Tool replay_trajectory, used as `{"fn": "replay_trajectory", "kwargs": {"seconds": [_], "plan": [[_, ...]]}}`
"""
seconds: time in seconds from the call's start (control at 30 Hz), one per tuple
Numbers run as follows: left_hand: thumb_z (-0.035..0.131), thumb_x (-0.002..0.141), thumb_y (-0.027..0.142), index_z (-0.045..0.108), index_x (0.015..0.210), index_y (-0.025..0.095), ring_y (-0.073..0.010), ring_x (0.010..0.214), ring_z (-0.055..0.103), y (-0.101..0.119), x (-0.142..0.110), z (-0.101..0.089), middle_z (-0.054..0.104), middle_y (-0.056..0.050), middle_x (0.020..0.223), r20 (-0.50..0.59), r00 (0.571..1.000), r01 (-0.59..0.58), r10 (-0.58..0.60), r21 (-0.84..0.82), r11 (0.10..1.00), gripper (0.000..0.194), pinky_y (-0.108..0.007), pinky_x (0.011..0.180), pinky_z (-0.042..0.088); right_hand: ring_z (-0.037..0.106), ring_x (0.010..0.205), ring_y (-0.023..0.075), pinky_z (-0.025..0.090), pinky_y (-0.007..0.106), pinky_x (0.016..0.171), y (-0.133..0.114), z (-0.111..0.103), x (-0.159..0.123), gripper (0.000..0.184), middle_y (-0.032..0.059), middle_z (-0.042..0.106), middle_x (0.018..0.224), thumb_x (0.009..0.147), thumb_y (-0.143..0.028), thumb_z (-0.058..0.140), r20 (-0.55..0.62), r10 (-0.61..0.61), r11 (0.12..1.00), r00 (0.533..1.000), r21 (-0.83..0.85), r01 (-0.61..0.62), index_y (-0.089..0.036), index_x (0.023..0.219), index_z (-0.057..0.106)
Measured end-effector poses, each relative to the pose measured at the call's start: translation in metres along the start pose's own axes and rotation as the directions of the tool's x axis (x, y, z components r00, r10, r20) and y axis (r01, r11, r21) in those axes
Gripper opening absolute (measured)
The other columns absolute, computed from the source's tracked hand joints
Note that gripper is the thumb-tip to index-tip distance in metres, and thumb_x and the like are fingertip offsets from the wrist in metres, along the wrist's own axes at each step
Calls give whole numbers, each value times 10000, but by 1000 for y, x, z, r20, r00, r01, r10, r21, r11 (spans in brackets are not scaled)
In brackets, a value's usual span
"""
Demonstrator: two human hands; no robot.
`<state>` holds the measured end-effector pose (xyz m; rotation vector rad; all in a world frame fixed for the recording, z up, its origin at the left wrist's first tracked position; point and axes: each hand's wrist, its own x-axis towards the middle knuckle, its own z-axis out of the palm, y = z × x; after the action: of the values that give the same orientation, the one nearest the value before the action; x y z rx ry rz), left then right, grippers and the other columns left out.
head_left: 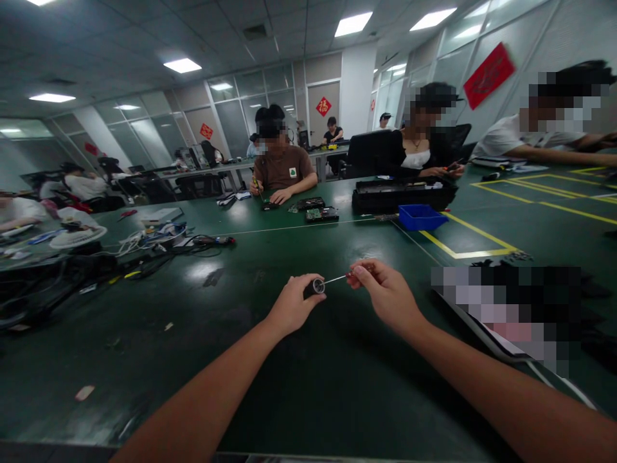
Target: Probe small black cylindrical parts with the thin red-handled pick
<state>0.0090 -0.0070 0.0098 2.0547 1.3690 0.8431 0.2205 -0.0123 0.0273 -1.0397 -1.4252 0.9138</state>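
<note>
My left hand [296, 302] is closed around a short black cylinder [314, 288] whose round, pale-rimmed end faces right. In my right hand [380, 286] is a screwdriver [337, 278], its thin metal shaft pointing left. The shaft's tip meets the cylinder's open end; how far it goes in cannot be made out. My fingers cover most of the screwdriver's reddish handle. Both hands are just above the dark green tabletop [328, 399].
Cables [144, 254] lie in a heap at the left. Ahead are circuit boards [322, 213], a blue bin [421, 217] and a long black casing [402, 196]. A person in a brown shirt [284, 170] works opposite. Others sit at the right, near a partly blurred-out object [506, 315].
</note>
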Motion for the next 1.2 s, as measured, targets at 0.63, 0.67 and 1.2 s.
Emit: {"fn": "replay_trajectory", "kwargs": {"seconds": [0.63,0.67,1.2], "plan": [[684,852,189,635,1195,225,-209,1176,577,-2,1,-1,650,-40,1238,-74,997,-30,23,-102,994,348,-363,1080,407,660,711,207,495,356,696,-1,-4,1,308,49,706,726,901,-464,572,-4,7,989,1000,-151,-7,-178,902,687],[684,853,192,635,1198,227,-208,1174,578,-3,1,-1,650,-38,1236,-73,997,-31,23,-104,994,350,-362,1078,409,659,711,207,495,357,698,0,-5,2,310,49,707,728,899,-465,575,-3,11,990,1000,-139,-11,-177,902,689],[680,868,264,639,1201,261,-231,1121,576,-5,0,-1,651,-41,1169,-25,997,-73,73,1,997,336,-396,1014,432,616,654,183,475,333,649,-1,-3,-3,221,10,656,681,906,-397,564,46,27,994,999,-110,-22,-196,938,652]]}}
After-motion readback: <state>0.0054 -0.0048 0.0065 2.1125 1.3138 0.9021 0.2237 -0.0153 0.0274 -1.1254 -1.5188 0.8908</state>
